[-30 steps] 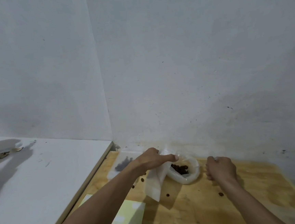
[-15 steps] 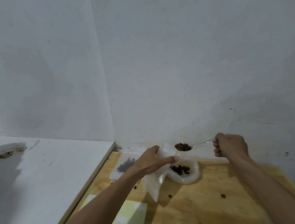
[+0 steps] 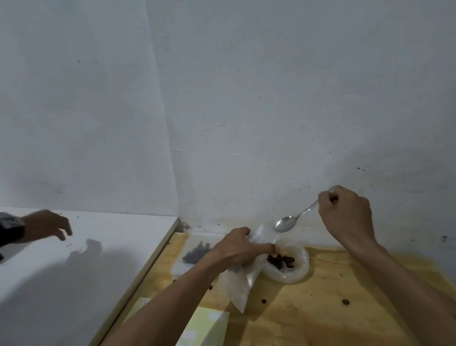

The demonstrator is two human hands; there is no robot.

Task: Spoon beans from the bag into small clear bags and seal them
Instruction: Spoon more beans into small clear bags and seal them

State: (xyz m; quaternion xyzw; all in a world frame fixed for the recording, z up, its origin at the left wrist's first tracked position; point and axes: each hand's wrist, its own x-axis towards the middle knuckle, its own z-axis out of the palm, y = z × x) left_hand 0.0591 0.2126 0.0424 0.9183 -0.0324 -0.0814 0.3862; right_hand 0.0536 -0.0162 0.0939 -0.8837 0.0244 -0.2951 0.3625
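On the wooden table (image 3: 317, 327), close to the white wall (image 3: 269, 86), the left hand (image 3: 239, 250) pinches the top of a small clear bag (image 3: 240, 285), its fingers curled round the plastic and holding the mouth up. That bag hangs down from the hand and its lower end touches the table. Whether any beans are in it cannot be told through the cloudy plastic. Just to the right, touching the small bag, sits the rolled-down bag (image 3: 290, 268) with dark beans (image 3: 280, 260) in its open top. The right hand (image 3: 345, 213) is raised above and to the right of it, fingers curled round the handle of a metal spoon (image 3: 287, 222). The spoon slopes down to the left, its bowl empty and hovering just above the mouth of the small bag. A filled bag (image 3: 194, 254) with a dark clump of beans lies flat by the wall, left of the left hand. A few loose beans (image 3: 345, 302) lie scattered on the wood. A pale yellow sheet (image 3: 205, 337) lies at the near edge, under the left forearm. On the white counter (image 3: 65, 283) to the left, another person's hand (image 3: 48, 224) reaches in with loose fingers, a black sleeve behind it.
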